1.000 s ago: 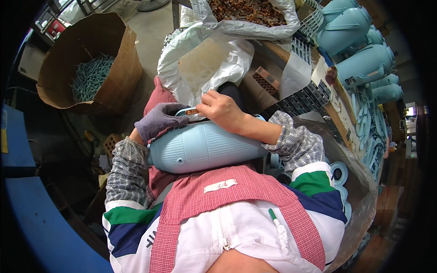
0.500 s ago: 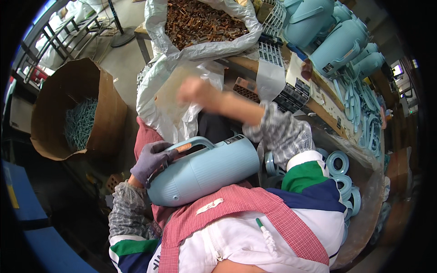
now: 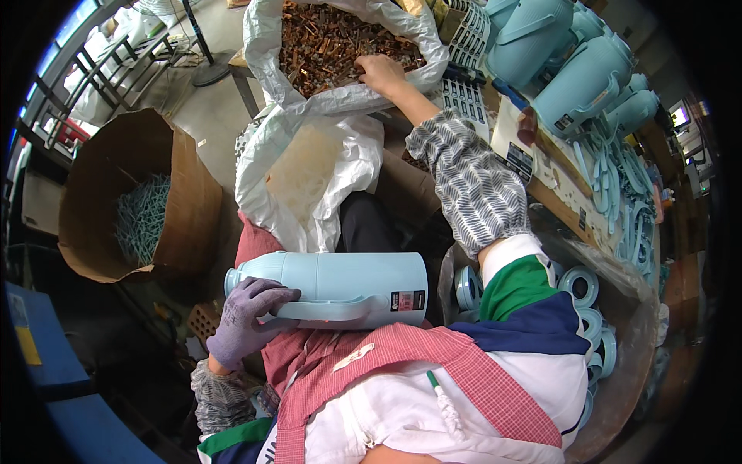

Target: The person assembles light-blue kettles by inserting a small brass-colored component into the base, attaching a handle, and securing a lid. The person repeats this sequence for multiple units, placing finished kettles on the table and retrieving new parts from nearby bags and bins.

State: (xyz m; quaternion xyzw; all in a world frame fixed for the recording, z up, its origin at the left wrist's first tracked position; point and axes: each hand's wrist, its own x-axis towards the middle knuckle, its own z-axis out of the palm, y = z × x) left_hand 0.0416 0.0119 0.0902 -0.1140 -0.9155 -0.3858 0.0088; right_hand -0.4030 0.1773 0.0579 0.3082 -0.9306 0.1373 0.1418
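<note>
A light blue vacuum jug (image 3: pixel 363 271) lies on its side across my lap, its handle (image 3: pixel 332 309) turned toward me and a dark label near its base. My left hand (image 3: pixel 249 317), in a purple-grey glove, grips it near the neck and the handle's upper end. Bare and stretched forward, my right hand (image 3: pixel 380 74) dips its bent fingertips into small brown translucent plastic parts (image 3: pixel 332 46). These fill a white sack (image 3: pixel 267 58). Whatever the fingertips pinch is too small to make out.
A second white bag (image 3: pixel 359 158) holds pale pieces just beyond my lap. At left, a round cardboard bin (image 3: pixel 193 193) contains thin blue sticks. Blue jugs (image 3: pixel 580 81) and loose handles (image 3: pixel 610 170) crowd the right bench. Blue rings (image 3: pixel 580 284) lie in a lined box beside me.
My right hand has moved forward from above the nearer bag into the sack of brown parts. The jug has rolled on my lap, its handle now toward me, with my left hand still on it.
</note>
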